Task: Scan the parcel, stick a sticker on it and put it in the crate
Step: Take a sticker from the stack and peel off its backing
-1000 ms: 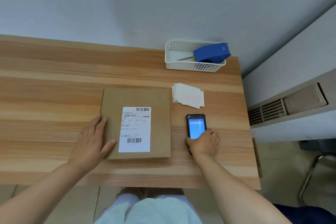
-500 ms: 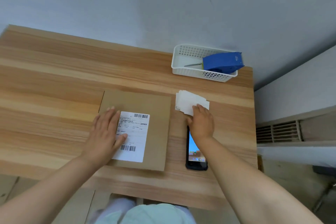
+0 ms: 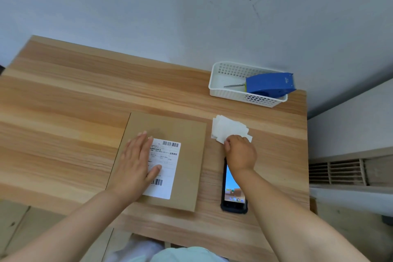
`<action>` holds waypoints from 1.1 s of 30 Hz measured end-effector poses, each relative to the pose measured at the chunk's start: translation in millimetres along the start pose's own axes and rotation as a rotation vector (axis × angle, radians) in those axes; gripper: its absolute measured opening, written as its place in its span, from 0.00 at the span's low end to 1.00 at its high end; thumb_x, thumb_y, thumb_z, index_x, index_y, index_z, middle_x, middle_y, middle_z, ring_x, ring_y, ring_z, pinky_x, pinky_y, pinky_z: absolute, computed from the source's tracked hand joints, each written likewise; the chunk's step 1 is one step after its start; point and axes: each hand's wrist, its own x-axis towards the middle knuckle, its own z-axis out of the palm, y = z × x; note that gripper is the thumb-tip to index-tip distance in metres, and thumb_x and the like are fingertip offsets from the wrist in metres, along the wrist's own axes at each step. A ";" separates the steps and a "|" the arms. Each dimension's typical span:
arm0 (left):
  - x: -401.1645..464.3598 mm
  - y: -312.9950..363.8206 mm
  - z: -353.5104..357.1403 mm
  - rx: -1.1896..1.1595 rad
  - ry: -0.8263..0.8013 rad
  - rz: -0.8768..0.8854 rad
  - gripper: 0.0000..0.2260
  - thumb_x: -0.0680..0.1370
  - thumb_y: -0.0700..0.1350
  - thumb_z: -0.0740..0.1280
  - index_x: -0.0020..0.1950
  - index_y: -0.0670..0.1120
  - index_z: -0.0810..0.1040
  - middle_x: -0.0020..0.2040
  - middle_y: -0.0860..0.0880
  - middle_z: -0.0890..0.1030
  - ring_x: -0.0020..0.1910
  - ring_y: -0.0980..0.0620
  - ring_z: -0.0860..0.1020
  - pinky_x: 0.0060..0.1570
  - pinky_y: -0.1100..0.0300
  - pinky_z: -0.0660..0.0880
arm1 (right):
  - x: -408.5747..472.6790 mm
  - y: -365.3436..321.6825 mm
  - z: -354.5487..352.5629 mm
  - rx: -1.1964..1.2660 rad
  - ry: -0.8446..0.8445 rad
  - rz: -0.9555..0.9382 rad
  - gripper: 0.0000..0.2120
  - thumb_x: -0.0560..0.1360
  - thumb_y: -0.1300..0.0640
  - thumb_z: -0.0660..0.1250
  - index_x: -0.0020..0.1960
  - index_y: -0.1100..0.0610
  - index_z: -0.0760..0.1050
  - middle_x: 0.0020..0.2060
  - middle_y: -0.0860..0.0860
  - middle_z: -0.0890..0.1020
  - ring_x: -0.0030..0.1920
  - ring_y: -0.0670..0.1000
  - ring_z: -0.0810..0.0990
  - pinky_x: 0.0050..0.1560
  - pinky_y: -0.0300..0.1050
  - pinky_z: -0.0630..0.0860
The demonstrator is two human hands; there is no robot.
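A flat brown cardboard parcel (image 3: 187, 155) lies on the wooden table (image 3: 63, 125), with a white shipping label (image 3: 167, 161) on top. My left hand (image 3: 136, 164) rests flat on the parcel, fingers spread, covering the label's left side. A small pile of white stickers (image 3: 227, 127) lies to the right of the parcel. My right hand (image 3: 240, 151) is on the pile's near edge, fingers curled and pinching at a sticker. A black handheld scanner (image 3: 232, 195) with a lit screen lies on the table under my right wrist.
A white perforated basket (image 3: 227, 91) stands at the table's far right corner and holds a blue tape dispenser (image 3: 270, 85). A grey wall runs behind the table. A vented unit (image 3: 344, 172) sits to the right. Cardboard (image 3: 12, 225) lies on the floor at lower left.
My right hand let go of the scanner and moved forward onto the sticker pile. My left hand slid from the parcel's left edge onto the label. The head camera shifted.
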 end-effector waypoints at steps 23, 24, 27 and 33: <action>17.5 55.2 -160.0 -1.470 0.301 -0.131 0.08 0.77 0.39 0.62 0.45 0.44 0.81 0.42 0.47 0.84 0.42 0.55 0.80 0.44 0.65 0.75 | -28.5 -182.3 -151.9 0.376 0.668 -0.605 0.05 0.72 0.53 0.71 0.44 0.54 0.83 0.48 0.51 0.84 0.46 0.54 0.77 0.49 0.50 0.70; 15.2 50.9 -166.3 -1.463 0.318 -0.120 0.08 0.77 0.39 0.62 0.44 0.45 0.81 0.40 0.48 0.83 0.41 0.55 0.79 0.44 0.65 0.74 | -28.6 -188.5 -161.4 0.386 0.670 -0.591 0.06 0.71 0.53 0.70 0.45 0.54 0.83 0.49 0.51 0.83 0.48 0.53 0.76 0.51 0.49 0.68; 5.3 42.1 -185.6 -1.443 0.359 -0.064 0.09 0.77 0.39 0.63 0.41 0.47 0.81 0.34 0.56 0.82 0.34 0.62 0.76 0.38 0.71 0.71 | -27.7 -210.6 -196.0 0.392 0.608 -0.468 0.14 0.71 0.49 0.66 0.54 0.54 0.79 0.53 0.49 0.80 0.54 0.49 0.71 0.57 0.46 0.62; -15.5 25.1 -215.9 -1.525 0.282 0.006 0.09 0.76 0.40 0.64 0.41 0.47 0.82 0.37 0.52 0.84 0.38 0.56 0.79 0.43 0.62 0.74 | -23.8 -242.0 -247.2 0.659 0.188 -0.215 0.07 0.73 0.51 0.68 0.36 0.49 0.76 0.33 0.44 0.79 0.41 0.50 0.76 0.51 0.52 0.74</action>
